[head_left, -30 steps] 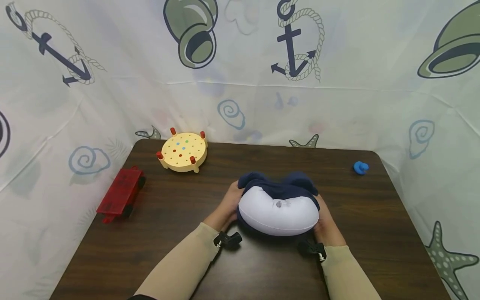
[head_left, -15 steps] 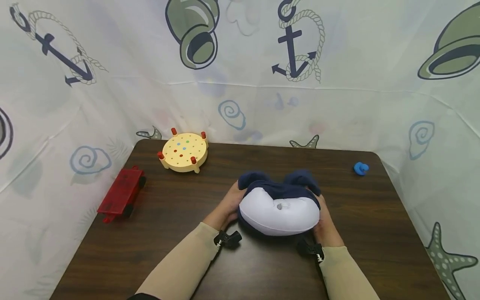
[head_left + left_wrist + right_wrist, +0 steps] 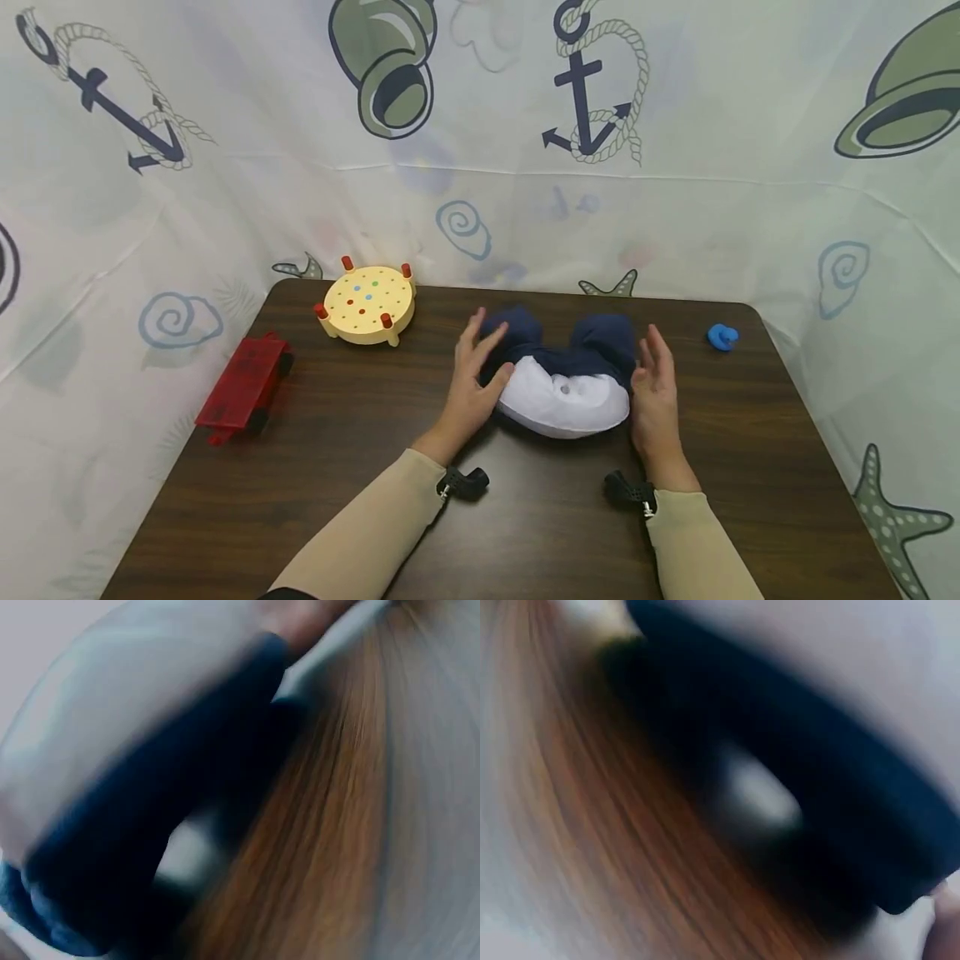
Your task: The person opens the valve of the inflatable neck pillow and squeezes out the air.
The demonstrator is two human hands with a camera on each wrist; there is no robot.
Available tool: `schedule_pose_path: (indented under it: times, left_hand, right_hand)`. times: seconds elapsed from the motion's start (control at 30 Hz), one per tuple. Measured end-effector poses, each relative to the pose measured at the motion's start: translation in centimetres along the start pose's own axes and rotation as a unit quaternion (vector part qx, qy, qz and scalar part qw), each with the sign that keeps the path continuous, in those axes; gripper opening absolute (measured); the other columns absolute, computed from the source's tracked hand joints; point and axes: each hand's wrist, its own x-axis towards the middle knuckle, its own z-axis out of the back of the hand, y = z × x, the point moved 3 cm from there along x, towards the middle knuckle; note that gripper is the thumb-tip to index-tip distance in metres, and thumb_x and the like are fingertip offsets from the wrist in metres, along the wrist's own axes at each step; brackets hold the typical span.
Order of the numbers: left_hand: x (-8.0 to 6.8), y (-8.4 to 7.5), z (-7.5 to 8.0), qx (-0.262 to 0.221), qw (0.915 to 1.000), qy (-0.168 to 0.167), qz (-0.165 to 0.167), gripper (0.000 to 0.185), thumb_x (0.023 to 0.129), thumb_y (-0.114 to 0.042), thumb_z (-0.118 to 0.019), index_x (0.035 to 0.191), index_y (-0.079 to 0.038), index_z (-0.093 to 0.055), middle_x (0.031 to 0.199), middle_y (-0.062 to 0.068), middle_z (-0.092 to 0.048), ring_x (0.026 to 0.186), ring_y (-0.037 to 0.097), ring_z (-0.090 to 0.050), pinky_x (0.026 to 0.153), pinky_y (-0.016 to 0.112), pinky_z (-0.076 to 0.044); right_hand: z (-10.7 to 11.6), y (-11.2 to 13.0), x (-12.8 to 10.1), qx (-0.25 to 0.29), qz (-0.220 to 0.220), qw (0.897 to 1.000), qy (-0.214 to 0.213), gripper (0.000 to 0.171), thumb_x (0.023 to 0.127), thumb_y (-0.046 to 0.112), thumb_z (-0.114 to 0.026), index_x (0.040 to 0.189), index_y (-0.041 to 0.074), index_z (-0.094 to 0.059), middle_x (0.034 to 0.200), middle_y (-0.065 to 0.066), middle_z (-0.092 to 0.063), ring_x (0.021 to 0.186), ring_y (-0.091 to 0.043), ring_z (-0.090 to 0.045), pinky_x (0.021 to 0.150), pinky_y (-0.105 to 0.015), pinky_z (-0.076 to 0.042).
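Note:
A navy and white plush toy (image 3: 564, 402) lies on the brown table, its white side toward me and its two navy lobes pointing away. At its left side is my left hand (image 3: 471, 392), fingers spread and thumb against or just over the white part. My right hand (image 3: 657, 408) stands along the toy's right side with its fingers nearly straight. I cannot tell whether that palm touches it. Both wrist views are blurred: the plush toy (image 3: 150, 765) fills much of the left one, and its navy band (image 3: 802, 727) crosses the right one.
A red toy wagon (image 3: 243, 386) sits at the table's left edge. Behind it on the right is a round yellow pegboard (image 3: 369, 302) with red pegs. A small blue knob-shaped piece (image 3: 722, 337) lies at the back right. A printed sheet (image 3: 487, 217) hangs behind the table (image 3: 360, 517).
The plush toy has moved away from me and its lobes have shifted back. My hands, which held its sides, have loosened, with fingers straightened and spread.

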Motion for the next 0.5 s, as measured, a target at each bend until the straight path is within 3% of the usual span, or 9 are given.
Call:
schedule_pose_path:
  times: [0.03, 0.1, 0.2, 0.33, 0.5]
  left_hand:
    - [0.0, -0.2, -0.3, 0.029, 0.999, 0.031, -0.01, 0.068, 0.104, -0.023, -0.075, 0.166, -0.023, -0.048, 0.182, 0.007, -0.022, 0.171, 0.036, -0.013, 0.133, 0.071, -0.012]
    - [-0.1, -0.4, -0.9, 0.088, 0.9905, 0.105, -0.008, 0.069, 0.103, -0.029, -0.076, 0.165, -0.019, -0.048, 0.18, 0.009, -0.031, 0.17, 0.036, -0.018, 0.133, 0.071, -0.01]
    - [-0.5, -0.8, -1.8, 0.187, 0.9607, 0.204, 0.021, 0.095, 0.098, -0.041, -0.082, 0.174, -0.022, -0.028, 0.183, 0.006, -0.023, 0.172, 0.032, -0.011, 0.133, 0.071, -0.008]
    - [-1.2, -1.6, -2.7, 0.28, 0.9284, 0.238, 0.054, 0.114, 0.092, -0.043, -0.088, 0.177, -0.027, -0.013, 0.186, 0.002, -0.004, 0.172, 0.029, 0.003, 0.132, 0.073, -0.009]
    - [-1.9, -2.3, -3.3, 0.372, 0.8922, 0.248, 0.063, 0.095, 0.098, -0.05, -0.08, 0.174, -0.033, -0.025, 0.185, 0.002, 0.008, 0.171, 0.033, 0.013, 0.129, 0.077, -0.015]
  right_hand:
    - [-0.2, 0.0, 0.1, -0.049, -0.005, 0.998, 0.027, 0.07, 0.11, 0.019, -0.065, 0.172, 0.026, -0.033, 0.181, 0.002, -0.016, 0.169, -0.024, -0.009, 0.137, -0.058, -0.003]
    - [-0.8, -0.1, 0.3, -0.152, -0.019, 0.984, 0.095, 0.083, 0.103, 0.017, -0.076, 0.172, 0.029, -0.032, 0.184, -0.001, -0.006, 0.171, -0.034, -0.001, 0.132, -0.073, 0.0]
    - [-1.8, -0.2, 0.2, -0.267, -0.043, 0.945, 0.183, 0.105, 0.092, 0.022, -0.089, 0.174, 0.036, -0.024, 0.185, -0.002, 0.008, 0.169, -0.044, 0.006, 0.124, -0.085, -0.007]
    - [-2.7, 0.3, -0.4, -0.337, -0.053, 0.913, 0.223, 0.118, 0.089, 0.025, -0.091, 0.176, 0.034, -0.013, 0.183, -0.007, 0.019, 0.166, -0.055, 0.009, 0.118, -0.091, -0.011]
    - [-2.9, 0.1, -1.3, -0.409, -0.044, 0.887, 0.212, 0.112, 0.093, 0.026, -0.082, 0.177, 0.03, -0.008, 0.181, -0.019, 0.02, 0.162, -0.065, 0.006, 0.117, -0.092, -0.008]
